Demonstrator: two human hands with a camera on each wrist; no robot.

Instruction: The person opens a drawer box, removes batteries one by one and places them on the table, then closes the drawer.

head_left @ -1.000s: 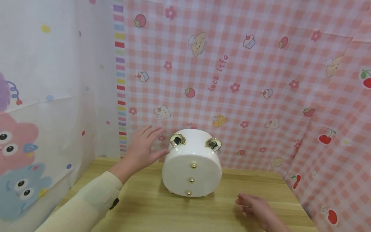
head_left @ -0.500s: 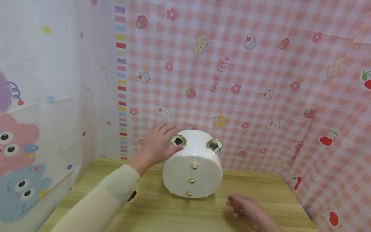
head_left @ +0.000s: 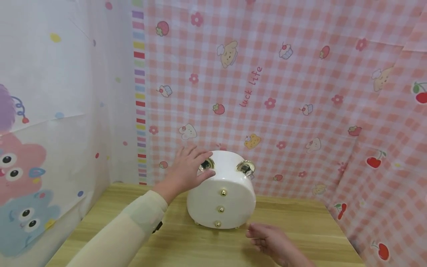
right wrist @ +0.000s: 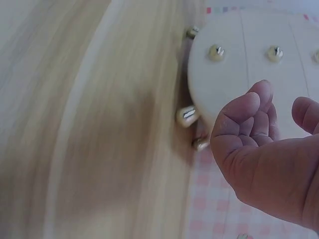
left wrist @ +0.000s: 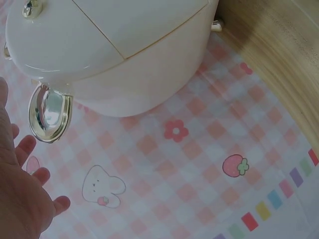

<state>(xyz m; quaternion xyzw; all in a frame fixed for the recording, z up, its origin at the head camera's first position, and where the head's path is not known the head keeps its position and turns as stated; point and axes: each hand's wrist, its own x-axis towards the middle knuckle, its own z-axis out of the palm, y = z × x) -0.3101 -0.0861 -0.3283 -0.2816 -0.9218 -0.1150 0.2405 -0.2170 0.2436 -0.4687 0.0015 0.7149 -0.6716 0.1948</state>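
Note:
A glossy white rounded jewelry box (head_left: 203, 202) stands upright on small gold feet, with gold knobs (head_left: 221, 209) in a column down its front. Thin seams between the knobs show in the right wrist view. Two gold ear-shaped rings stick up from its top. My left hand (head_left: 186, 168) is spread beside the left gold ear (left wrist: 50, 117), partly covering it in the head view; contact cannot be made out. Low in front of the box's right side, my right hand (head_left: 271, 241) hovers with fingers loosely bent and thumb apart, holding nothing.
The box stands on a wood-grain table (head_left: 300, 215). A pink checked cloth (head_left: 287, 81) hangs close behind it and along the right. At the left hangs a white cloth (head_left: 66, 148) with cartoon figures.
My left hand has moved right, from beside the box to over its left ear. My right hand has slid left, closer to the box's lower right. The box has stayed put.

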